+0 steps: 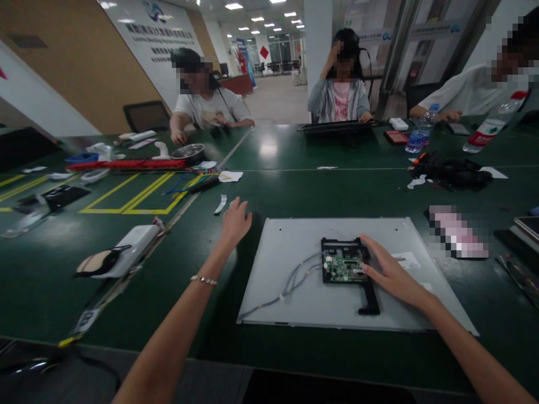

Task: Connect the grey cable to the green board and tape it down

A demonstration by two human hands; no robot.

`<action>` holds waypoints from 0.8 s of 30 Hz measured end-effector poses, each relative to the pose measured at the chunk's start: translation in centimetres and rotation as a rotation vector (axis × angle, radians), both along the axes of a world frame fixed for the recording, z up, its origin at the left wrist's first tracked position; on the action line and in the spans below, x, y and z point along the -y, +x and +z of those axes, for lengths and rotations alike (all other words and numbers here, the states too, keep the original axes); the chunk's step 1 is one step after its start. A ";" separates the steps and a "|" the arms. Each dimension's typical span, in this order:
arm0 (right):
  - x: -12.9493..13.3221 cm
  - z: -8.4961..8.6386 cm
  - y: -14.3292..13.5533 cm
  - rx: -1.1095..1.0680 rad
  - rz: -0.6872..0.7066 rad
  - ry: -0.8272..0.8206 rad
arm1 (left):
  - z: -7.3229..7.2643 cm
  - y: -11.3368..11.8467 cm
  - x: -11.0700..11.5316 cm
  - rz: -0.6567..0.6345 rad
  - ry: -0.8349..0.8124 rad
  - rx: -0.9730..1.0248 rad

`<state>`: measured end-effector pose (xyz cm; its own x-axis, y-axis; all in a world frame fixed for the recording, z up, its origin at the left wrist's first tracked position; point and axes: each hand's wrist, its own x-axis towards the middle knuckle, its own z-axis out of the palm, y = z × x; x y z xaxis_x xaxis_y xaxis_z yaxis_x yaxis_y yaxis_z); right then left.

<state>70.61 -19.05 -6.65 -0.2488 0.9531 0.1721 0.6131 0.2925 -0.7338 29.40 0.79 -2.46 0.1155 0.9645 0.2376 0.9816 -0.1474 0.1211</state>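
My left hand (237,221) is over the green table left of a flat grey panel, fingers loosely stretched and apart, holding nothing visible. Just beyond it lies a small curled white strip (220,204). My right hand (389,272) grips the right side of a black plastic bracket (370,300) that carries a green circuit board (343,268). My thumb presses at the board's edge and a finger reaches the bracket's top corner. Grey cables (290,283) run from the board across the grey panel (269,258). My other right fingers are partly hidden.
A white device with a dark strap (126,252) sits at left, near wires and a red strip (126,164). Right of the panel lies a pink phone-like object (457,231); beyond are black gear (450,171) and two bottles (422,129). Three people sit across the table.
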 end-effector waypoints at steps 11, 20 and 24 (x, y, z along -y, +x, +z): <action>-0.4 -0.9 -0.1 0.014 -0.028 0.008 | -0.7 -4.8 -6.1 0.348 -0.136 -0.163; -0.7 -0.9 -0.4 0.038 -0.020 0.050 | -0.2 -5.1 -7.6 0.323 -0.112 -0.345; -0.7 -0.6 -0.5 0.048 -0.028 0.040 | -0.2 -5.1 -7.4 0.305 -0.106 -0.367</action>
